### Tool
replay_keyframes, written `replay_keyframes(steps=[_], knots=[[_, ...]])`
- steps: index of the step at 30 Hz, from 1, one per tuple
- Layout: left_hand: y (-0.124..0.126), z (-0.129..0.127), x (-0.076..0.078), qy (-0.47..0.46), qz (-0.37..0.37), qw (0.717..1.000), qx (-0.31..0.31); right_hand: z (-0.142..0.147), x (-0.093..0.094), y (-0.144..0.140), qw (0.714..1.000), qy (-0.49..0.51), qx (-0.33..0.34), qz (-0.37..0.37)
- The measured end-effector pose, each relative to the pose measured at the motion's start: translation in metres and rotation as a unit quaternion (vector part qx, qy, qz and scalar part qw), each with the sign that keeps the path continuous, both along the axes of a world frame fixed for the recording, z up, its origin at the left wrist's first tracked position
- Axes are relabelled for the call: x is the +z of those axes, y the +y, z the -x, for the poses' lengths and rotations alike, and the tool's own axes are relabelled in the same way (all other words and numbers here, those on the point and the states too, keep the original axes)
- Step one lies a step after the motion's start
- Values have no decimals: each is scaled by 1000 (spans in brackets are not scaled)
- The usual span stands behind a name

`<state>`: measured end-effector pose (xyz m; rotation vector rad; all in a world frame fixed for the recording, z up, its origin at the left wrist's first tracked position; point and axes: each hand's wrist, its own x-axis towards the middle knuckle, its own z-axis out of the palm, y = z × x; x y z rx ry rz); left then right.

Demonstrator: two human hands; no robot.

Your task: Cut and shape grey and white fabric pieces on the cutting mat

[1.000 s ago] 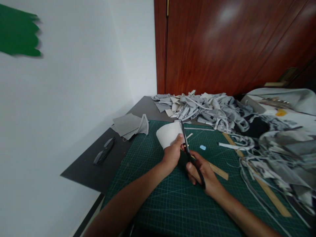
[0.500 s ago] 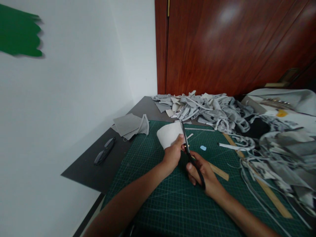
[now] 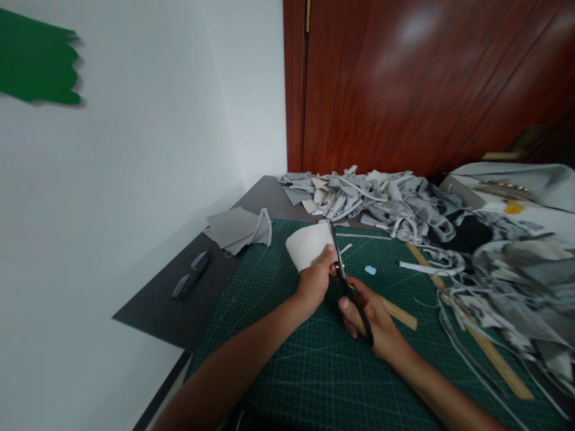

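My left hand pinches a curved piece of white fabric, thumb on top near its right edge. A ring shows on one finger. My right hand is wrapped round the handles of black-handled scissors. Their blades point away from me and lie along the right edge of the fabric, close to my left thumb. Whether the blades are parted I cannot make out. Both hands are held above a green gridded cutting mat.
Folded glasses and grey cloth pieces lie on the left. Fabric scraps are heaped along the back and right. Wooden rulers, a pale blue chip and thin strips rest on the mat. A wall and a wooden door stand behind.
Hardly anything differs. Both hands, the fabric and the scissors keep their places, and the whole view has shifted very slightly.
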<state>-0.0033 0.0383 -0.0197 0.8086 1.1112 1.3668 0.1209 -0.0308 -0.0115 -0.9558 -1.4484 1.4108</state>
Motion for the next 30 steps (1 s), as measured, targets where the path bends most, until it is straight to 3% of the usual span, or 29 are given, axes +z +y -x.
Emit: replay_keyframes(steps=[13, 22, 30], knots=[[-2, -1, 7, -25, -9, 1000, -4, -1, -1, -1, 1000, 2, -3, 10], [0, 1, 0, -9, 4, 1000, -3, 1, -1, -2, 1000, 1, -11, 4], [-2, 1, 3, -28, 5, 1000, -7, 1, -3, 1, 1000, -4, -7, -1]])
